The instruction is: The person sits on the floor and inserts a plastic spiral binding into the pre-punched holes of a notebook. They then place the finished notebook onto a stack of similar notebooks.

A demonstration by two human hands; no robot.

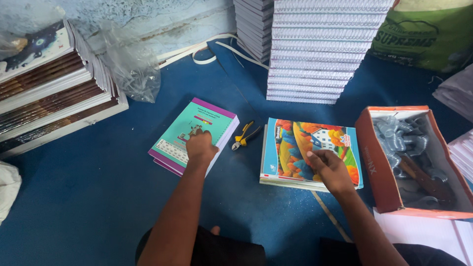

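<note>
Left grip (pixel 201 147) flat on teal notebook (pixel 193 134), right grip (pixel 329 170) pinching colourful notebook (pixel 310 150)

A deep blue floor covering (pixel 74 207) fills the scene, and daylight falls softly on it. Behind the tall stack of spiral-bound notebooks (pixel 315 49) stands a pale, worn wall (pixel 148 15); left of this stack lie a crumpled clear plastic bag (pixel 130 64) and layered book piles (pixel 49 83). Right of the stack leans a green sack (pixel 423 34).
</note>
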